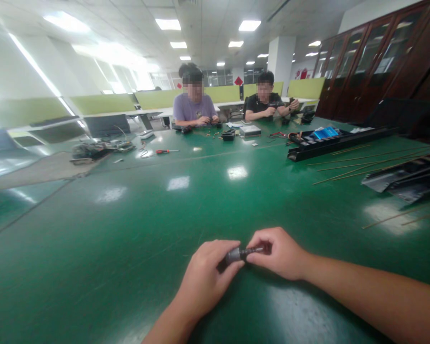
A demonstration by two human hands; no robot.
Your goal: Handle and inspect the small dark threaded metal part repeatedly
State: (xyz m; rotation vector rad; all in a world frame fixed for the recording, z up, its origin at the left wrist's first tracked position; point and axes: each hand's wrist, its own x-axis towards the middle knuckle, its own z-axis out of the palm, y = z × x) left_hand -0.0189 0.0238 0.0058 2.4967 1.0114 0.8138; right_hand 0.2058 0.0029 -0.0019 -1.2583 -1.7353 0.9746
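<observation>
One left hand (205,268), one right hand (282,254), fingers (228,245) of both pinching one grey-black part (234,256)

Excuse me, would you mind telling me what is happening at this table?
The left hand holds a small grey cylindrical part over the green table, while the right hand pinches the thin piece at its end. Across the table are a person in purple and a person in black, hands also busy.
</observation>
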